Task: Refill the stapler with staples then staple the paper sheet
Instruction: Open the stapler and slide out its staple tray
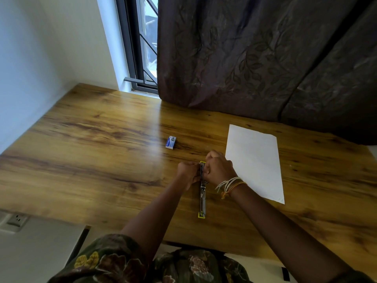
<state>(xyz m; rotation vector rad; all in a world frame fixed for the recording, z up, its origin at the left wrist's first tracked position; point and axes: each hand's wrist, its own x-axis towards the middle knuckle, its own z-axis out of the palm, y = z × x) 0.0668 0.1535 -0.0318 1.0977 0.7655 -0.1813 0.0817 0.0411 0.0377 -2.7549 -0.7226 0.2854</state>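
Evidently we are mid-refill: the slim metal stapler with yellow ends (202, 193) lies opened out flat on the wooden table (91, 160), running near to far. Our left hand (188, 172) and right hand (219, 169) curl around its far half, fingers pinching it; whether a staple strip is in there we cannot tell. The small blue-and-white staple box (170, 142) sits farther off, to the left. The white paper sheet (255, 160), right of the hands, looks unstapled. Beyond hang a dark patterned curtain (255, 58) and a barred window (142, 48).
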